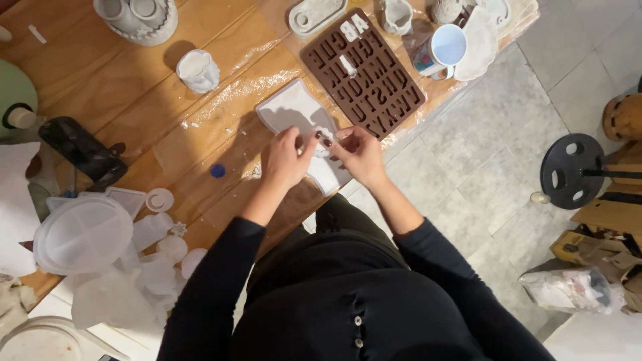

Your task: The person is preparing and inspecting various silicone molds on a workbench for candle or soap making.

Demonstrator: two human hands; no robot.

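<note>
Two hands work over a white flat mould (294,110) at the table (120,93) edge. Left hand (286,160) and right hand (361,155) meet above the mould's near end, fingers pinched together on a small white piece (322,142) between them; the piece is too small to tell its shape. The mould lies on clear plastic sheeting (221,90), partly hidden under both hands, its near end overhanging the table edge.

Just beyond the mould: brown letter mould (364,73), tilted, most cavities empty; white fill shows in two cavities at its far end and one near the middle. Mug (441,50), white inside, contents cannot be told, stands beside the letter mould's far corner. Small white cup (198,70) stands left of the mould, well apart, filled to the rim with white. Oval tray (315,15) at the far edge holds a small round piece. Blue cap (217,171) lies near the left hand. Heap of clear moulds (107,247) at the left end of the table.
</note>
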